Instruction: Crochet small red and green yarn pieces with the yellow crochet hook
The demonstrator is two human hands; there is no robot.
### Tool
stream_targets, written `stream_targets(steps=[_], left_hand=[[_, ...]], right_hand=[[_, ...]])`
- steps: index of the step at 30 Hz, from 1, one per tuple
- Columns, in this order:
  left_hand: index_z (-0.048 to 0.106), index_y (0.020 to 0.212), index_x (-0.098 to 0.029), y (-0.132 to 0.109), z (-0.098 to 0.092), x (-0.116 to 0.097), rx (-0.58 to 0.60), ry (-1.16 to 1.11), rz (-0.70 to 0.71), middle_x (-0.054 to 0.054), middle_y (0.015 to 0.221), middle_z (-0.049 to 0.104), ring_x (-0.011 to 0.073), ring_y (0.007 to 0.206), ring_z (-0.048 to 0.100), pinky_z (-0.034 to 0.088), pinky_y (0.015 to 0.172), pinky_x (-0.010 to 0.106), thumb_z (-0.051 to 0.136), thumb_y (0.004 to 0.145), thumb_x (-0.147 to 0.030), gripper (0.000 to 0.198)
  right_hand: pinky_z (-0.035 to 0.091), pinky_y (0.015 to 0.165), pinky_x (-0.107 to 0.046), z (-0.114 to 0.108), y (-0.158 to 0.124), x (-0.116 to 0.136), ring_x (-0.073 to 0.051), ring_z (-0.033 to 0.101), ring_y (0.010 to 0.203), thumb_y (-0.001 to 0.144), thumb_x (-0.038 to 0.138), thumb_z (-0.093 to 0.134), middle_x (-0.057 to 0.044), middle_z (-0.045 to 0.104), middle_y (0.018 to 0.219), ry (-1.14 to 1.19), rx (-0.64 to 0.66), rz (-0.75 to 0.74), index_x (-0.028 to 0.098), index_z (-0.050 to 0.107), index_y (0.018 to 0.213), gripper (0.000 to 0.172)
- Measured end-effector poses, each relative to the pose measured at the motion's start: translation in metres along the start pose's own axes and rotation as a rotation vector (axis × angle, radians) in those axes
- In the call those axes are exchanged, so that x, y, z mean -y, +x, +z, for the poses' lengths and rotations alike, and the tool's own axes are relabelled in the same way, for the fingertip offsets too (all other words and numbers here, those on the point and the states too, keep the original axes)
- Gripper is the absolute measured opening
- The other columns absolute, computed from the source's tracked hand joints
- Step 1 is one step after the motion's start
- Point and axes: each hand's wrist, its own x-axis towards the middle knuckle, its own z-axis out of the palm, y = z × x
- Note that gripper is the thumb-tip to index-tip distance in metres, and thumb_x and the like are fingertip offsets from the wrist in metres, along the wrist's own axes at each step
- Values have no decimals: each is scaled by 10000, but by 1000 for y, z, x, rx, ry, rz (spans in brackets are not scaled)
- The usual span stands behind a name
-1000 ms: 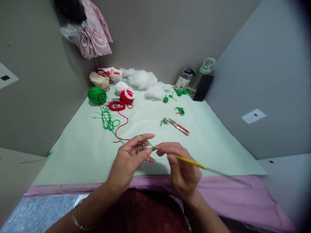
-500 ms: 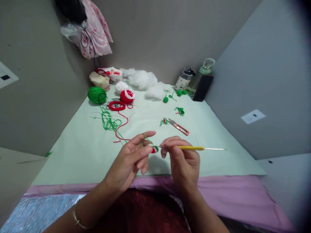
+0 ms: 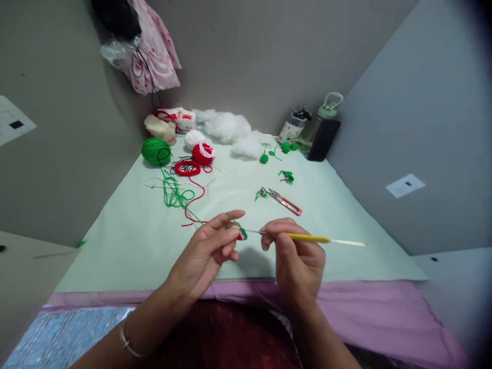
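Note:
Between thumb and fingers, my left hand [image 3: 207,251] pinches a small red, white and green crochet piece [image 3: 242,234]. Green yarn [image 3: 230,217] loops over its raised index finger and trails back to the table. My right hand [image 3: 298,251] grips a crochet hook [image 3: 309,238] by its yellow handle, held nearly level. The hook's thin metal shaft reaches left to the crochet piece; its very tip is too small to make out. Both hands are above the front part of the table.
Thread snips [image 3: 285,202] lie beyond my right hand, beside a small crocheted piece [image 3: 262,192]. A green yarn ball [image 3: 156,151], a red yarn ball [image 3: 203,153] and loose strands are at the left. White stuffing [image 3: 226,127] and a bottle [image 3: 326,110] stand along the back.
My right hand has shifted to the right with the crochet hook, away from my left hand, so more shaft shows. The crochet piece is tilted a little differently.

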Motion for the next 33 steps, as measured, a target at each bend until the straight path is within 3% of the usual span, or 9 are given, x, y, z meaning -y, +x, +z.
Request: stream_targets(steps=[5,11,15,20,23,26,29,33], left_hand=[[839,1127,-210,-6,5,5,16,137,101,-16,807,659,65,589,563,597,583,205,908,801,-218,333],[836,1130,-197,-8,3,4,20,163,113,1,853,663,76,611,585,610,595,223,879,828,-234,307],[796,1227,-197,-8,5,3,16,167,115,-6,849,662,81,621,583,607,610,223,907,798,-235,446],[620,1483,-190,-8,6,1,46,124,4,-51,751,613,23,456,380,416,417,148,909,785,-212,757],[649,1446,-173,-7,1,-2,115,63,-94,-15,810,650,-8,434,288,316,381,124,860,814,-208,668],[744,1330,-162,-7,-2,-4,187,-2,-139,-11,832,619,-20,445,262,295,378,111,839,799,-191,541],[783,1283,-199,-7,0,-1,191,48,-78,-24,836,585,-3,473,353,365,400,119,859,796,-185,494],[788,1250,-252,-9,3,8,96,205,101,-21,831,610,67,632,559,509,531,141,906,805,-203,463]], right_hand=[[571,710,-305,5,3,-3,-165,697,808,1013,243,683,-49,787,940,97,85,117,248,822,983,143],[584,636,-305,2,3,-4,-159,681,687,1028,373,661,-66,791,895,252,45,268,208,789,974,215],[597,654,-304,2,4,-3,-154,683,699,1034,360,656,-58,792,916,235,69,238,223,789,1000,194],[597,657,-305,4,2,-5,-142,671,697,1030,313,663,-53,751,950,228,97,156,226,793,979,165],[585,630,-281,4,5,-4,-129,651,661,1027,341,667,-28,724,884,312,87,223,229,777,956,173],[543,563,-245,1,10,-2,-104,578,566,1012,398,683,3,679,776,385,71,369,221,742,900,218],[502,520,-228,1,12,-1,-96,537,526,993,445,703,14,664,735,446,102,458,223,731,870,255],[546,646,-256,5,4,-2,-133,654,716,1009,359,706,-23,754,884,316,111,269,256,803,945,155]])
